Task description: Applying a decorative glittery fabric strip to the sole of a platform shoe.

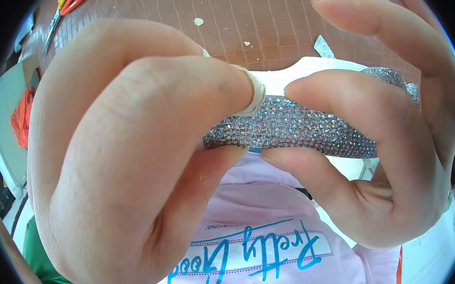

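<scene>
Both hands are bare: no gloves, rings or watch straps show on the left hand (127,156) or the right hand (374,130). The fingers (204,88) are full and rounded, with short, plain nails; one nail tip at the left forefinger looks pale and unpainted. No sleeve reaches either wrist within view. Below the hands, the person wears a pale pink shirt (280,213) with a printed panel of turquoise script lettering and smaller dark letters on the chest.

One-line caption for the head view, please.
Left hand and right hand pinch a rhinestone-covered strip close to the camera, above a pink shirt and brown table.
</scene>
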`<action>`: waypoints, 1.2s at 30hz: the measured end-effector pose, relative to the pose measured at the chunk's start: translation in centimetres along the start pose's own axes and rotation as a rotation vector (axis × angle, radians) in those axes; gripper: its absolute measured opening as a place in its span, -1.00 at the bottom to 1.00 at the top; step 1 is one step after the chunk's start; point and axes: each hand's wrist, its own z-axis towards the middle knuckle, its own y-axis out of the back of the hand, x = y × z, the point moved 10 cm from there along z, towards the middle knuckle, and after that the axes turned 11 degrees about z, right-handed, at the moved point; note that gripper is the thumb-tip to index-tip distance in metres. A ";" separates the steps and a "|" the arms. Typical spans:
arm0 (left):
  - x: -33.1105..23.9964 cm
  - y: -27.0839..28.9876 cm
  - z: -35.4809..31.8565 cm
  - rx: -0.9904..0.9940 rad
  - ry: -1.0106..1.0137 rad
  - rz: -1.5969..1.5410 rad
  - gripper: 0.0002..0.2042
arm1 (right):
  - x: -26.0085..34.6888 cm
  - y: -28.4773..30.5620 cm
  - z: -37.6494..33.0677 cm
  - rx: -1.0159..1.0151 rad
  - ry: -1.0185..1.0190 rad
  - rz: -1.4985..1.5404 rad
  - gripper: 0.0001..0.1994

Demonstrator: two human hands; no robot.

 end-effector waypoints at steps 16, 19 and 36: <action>0.4 1.0 0.6 -0.168 0.091 0.022 -0.51 | -0.9 1.3 1.7 -0.028 -0.033 0.133 -0.76; 0.6 0.4 1.1 -0.140 0.111 0.057 -0.51 | -1.5 2.0 -0.6 -0.096 -0.016 0.228 -0.79; -3.8 0.3 0.8 -0.195 0.191 0.501 -0.63 | -5.9 -8.0 -7.9 -0.322 -0.685 1.519 -0.40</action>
